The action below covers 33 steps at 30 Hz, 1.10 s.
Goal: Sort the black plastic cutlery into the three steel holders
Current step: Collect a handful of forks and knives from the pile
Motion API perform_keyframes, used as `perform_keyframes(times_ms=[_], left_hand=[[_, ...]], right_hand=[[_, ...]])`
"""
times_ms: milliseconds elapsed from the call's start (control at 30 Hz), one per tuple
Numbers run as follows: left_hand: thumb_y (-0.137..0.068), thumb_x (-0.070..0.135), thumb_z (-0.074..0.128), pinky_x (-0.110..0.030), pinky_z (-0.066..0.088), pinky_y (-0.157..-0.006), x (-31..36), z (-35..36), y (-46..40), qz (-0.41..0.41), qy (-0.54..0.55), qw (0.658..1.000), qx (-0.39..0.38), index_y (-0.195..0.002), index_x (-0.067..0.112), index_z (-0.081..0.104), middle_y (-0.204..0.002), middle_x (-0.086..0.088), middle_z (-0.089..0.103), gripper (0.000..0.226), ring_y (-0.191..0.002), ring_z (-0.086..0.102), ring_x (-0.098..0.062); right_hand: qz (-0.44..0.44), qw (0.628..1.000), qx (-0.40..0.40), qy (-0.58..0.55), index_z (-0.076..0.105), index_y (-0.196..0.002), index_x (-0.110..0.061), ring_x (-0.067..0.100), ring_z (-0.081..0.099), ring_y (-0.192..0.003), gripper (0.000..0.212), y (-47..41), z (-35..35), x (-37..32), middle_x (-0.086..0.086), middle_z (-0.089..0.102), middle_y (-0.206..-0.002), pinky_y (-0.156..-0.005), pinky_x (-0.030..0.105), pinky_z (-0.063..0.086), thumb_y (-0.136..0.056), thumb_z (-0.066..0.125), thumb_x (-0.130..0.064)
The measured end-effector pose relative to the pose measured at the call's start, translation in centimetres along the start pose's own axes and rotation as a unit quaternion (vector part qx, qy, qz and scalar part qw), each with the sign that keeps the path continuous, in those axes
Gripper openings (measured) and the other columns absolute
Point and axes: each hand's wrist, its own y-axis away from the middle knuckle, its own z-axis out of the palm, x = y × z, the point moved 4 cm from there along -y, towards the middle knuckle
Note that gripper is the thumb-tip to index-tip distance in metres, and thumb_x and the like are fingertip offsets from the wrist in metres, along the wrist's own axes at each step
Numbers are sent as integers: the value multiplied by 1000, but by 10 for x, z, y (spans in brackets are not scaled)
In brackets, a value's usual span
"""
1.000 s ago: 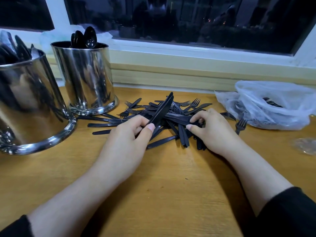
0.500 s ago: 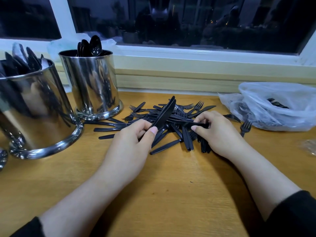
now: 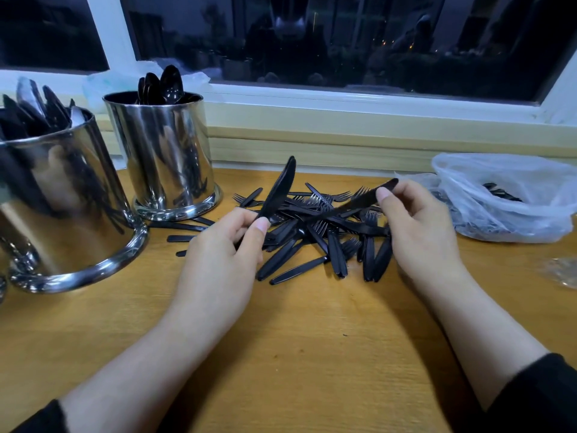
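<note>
A heap of black plastic cutlery, knives and forks mixed, lies in the middle of the wooden table. My left hand grips a black knife by its handle, blade pointing up and away. My right hand pinches a second black knife near its end, lifted slantwise above the heap. One steel holder at the back left has spoons standing in it. A nearer steel holder at far left holds knives. A sliver of a third steel holder shows at the left edge.
A clear plastic bag with more black cutlery lies at the right. A crumpled clear wrapper sits at the right edge. The window sill runs along the back. Bare wooden tabletop lies near me.
My right hand has lifted a knife out of the heap, raising its end up and to the right. My left hand still holds its knife, now a bit more upright.
</note>
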Motion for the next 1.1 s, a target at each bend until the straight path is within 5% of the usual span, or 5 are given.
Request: perform_keyframes(times_ms=[267,467,567,700,1100], left_hand=[[-102,34,53,-28,54,-72,-1,2,1,-2,34,999,-5,-88,32,67,-83,23,72,21,-76,68,3],[-103,36,49,-28,38,-56,-2,14,4,-28,56,992,-106,-87,27,65,-57,10,54,25,-49,43,-6],[-103,44,48,-26,36,-53,-7,14,2,-53,38,992,-111,-81,24,62,-56,10,48,33,-46,38,-4],[-98,51,54,-25,33,-54,-7,14,3,-41,-9,989,-139,-86,27,63,-55,9,47,29,-47,36,-5],[-101,44,52,-32,40,-57,-4,11,1,-23,-10,995,-96,-79,24,61,-54,7,50,31,-48,40,-5]], right_hand=[[35,965,-156,-206,68,-69,-23,17,56,-70,17,13,18,-17,3,69,-71,-73,32,46,-84,74,-29],[9,982,-158,-106,74,-87,-17,12,59,-69,15,22,18,-34,-1,74,-79,-72,26,50,-97,63,-19],[28,996,-42,73,74,-95,-26,14,62,-79,18,3,-8,-3,-9,70,-82,-72,31,45,-101,57,-29],[77,953,-88,278,69,-115,-22,20,57,-97,22,-10,-12,30,-1,59,-102,-82,32,40,-101,58,-33],[100,906,-153,382,62,-118,-36,25,44,-120,22,-4,8,28,-7,41,-110,-100,49,37,-100,55,-45]])
